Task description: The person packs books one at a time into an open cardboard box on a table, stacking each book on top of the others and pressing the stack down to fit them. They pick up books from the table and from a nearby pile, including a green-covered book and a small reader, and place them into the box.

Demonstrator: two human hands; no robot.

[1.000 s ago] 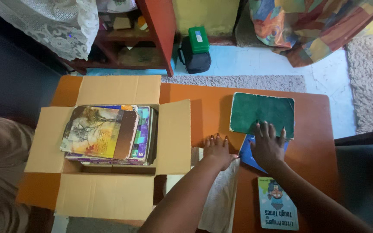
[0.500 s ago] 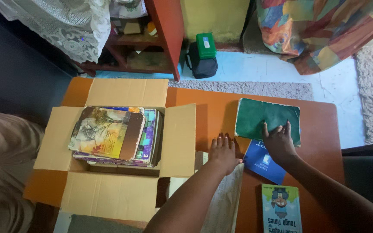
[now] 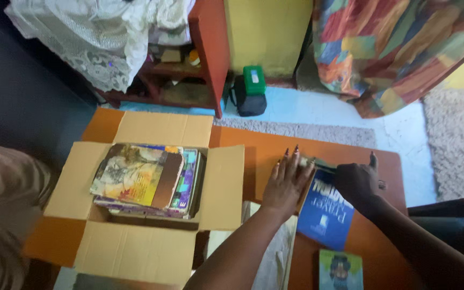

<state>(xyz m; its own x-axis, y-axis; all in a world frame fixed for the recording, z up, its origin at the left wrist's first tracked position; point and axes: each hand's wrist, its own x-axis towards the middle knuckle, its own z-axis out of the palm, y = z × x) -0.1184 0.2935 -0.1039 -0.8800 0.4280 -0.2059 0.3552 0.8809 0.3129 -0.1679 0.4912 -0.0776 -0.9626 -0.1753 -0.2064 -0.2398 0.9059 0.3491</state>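
Resting flat with fingers spread, the left hand [image 3: 287, 184] presses against the left edge of a blue book [image 3: 324, 214] that lies on the orange tabletop [image 3: 267, 156], near its far right part. The right hand [image 3: 358, 182] curls over the book's far end, thumb raised, gripping it together with a thin dark green book [image 3: 318, 162] of which only a sliver shows between the two hands. The blue book tilts slightly, its near end pointing toward the tabletop's front edge. Just beyond that near end lies a smaller book with a green and yellow cover [image 3: 341, 269], partly cut off by the picture's lower border. A pale cloth [image 3: 275, 252] lies under the left forearm, hanging toward the front edge. To the left, an open cardboard box [image 3: 151, 247] sits on the tabletop's left half with its flaps folded out, and a stack of worn books [image 3: 140, 180] fills it, the top one with a yellowish illustrated cover. Beyond the far edge, on the floor, stands a black container with a green lid [image 3: 252, 91] beside a red wooden shelf [image 3: 208, 59].
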